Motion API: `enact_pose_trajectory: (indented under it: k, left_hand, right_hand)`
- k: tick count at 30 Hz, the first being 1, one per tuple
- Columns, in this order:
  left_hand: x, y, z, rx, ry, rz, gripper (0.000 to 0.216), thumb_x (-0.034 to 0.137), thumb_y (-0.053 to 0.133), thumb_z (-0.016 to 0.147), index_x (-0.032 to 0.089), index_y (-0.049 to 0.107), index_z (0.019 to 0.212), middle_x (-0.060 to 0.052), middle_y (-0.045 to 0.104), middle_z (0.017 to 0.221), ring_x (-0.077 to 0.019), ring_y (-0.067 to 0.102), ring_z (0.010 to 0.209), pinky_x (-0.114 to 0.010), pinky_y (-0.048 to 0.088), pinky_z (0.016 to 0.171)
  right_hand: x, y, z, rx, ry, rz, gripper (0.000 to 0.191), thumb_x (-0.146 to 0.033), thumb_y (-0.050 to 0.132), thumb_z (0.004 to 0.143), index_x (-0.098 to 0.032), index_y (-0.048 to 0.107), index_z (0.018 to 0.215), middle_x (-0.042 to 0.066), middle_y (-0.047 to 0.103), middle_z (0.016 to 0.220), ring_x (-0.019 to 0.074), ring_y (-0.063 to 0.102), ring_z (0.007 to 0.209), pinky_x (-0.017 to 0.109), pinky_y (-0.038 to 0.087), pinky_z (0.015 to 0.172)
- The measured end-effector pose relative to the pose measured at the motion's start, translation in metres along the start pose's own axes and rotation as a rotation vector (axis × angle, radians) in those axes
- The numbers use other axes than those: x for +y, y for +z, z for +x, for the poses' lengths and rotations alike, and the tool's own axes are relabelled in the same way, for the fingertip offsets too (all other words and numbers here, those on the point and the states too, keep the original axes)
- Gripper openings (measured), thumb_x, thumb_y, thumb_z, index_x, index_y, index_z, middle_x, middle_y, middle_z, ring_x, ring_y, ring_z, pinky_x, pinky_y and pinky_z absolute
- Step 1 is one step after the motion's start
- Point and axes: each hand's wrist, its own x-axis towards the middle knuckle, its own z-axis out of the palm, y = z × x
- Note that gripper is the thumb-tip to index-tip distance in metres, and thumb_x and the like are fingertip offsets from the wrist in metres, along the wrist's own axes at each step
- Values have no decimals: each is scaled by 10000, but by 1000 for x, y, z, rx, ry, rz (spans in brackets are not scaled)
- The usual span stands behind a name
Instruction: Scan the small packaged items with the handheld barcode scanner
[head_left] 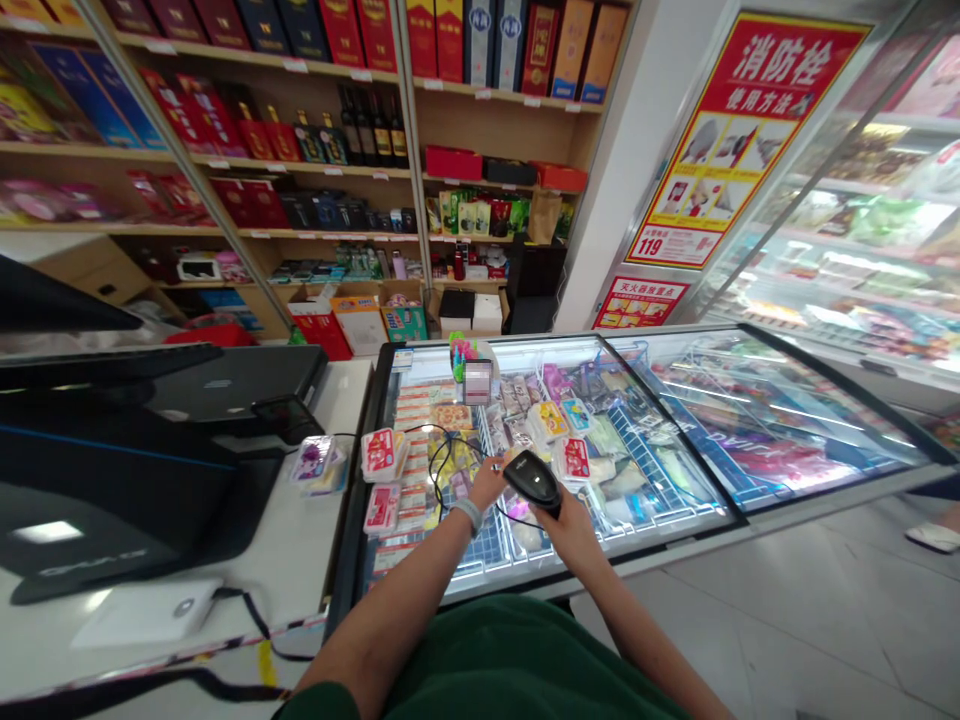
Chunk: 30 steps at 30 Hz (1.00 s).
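My right hand [568, 524] is wrapped round the handle of a black barcode scanner [531, 479]. Its broad head points up and left over the glass lid. Close against the scanner's left side is my left hand [489, 482], fingers curled and partly hidden behind it; what they hold, if anything, I cannot make out. Beyond the scanner lie small plastic tubs: a yellow-labelled tub [550, 421], a blue-labelled tub [577, 414] and a red-labelled tub [574, 458]. Further left sit two more red-labelled tubs, an upper tub [381, 454] and a lower tub [382, 508].
A glass-topped chest freezer [660, 545] holds packaged goods. Its black cable [433, 470] loops over the glass. At left, a white counter [300, 540] carries a black checkout terminal [112, 500] and a purple-labelled tub [313, 458]. Stocked shelves [300, 155] stand behind.
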Motion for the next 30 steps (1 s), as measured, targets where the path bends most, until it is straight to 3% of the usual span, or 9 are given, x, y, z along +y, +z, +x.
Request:
enact_pose_trajectory:
  k: [4,11,16,30]
  left_hand:
    - [16,-37,-16,-38,-91,-205,424,355,693,762,193,557,1129,-28,642,837,-123,603,691,-275,489,688]
    - [54,-80,-54,-138,-83,-490,410,413,612,791,147,602,1102,-135,668,1051,-210,645,895,-329,503,757]
    - [68,-90,-65,-143,-87,-565,410,438,532,824,154,598,1113,-132,668,1051,-241,631,973,-371,485,815]
    - [68,-98,-73,-236,-69,-671,348,337,590,794,147,597,1085,-110,692,1040,-188,653,833,-304,474,734]
  right_hand:
    - [-2,-8,0,7,-16,20,371,-343,596,782,-157,597,1103,108,703,1012,273,656,969,369,495,836]
    - [-11,-9,-2,-51,-33,13,347,-307,611,781,-173,598,1101,88,705,995,261,653,943,358,489,815]
    - [-25,-3,-3,-87,-92,31,333,-289,628,782,-171,596,1092,88,700,1013,256,646,971,334,482,818]
    - [-53,1,-4,-176,-164,-54,273,-223,604,793,-178,570,1060,84,674,1016,247,626,971,318,452,819]
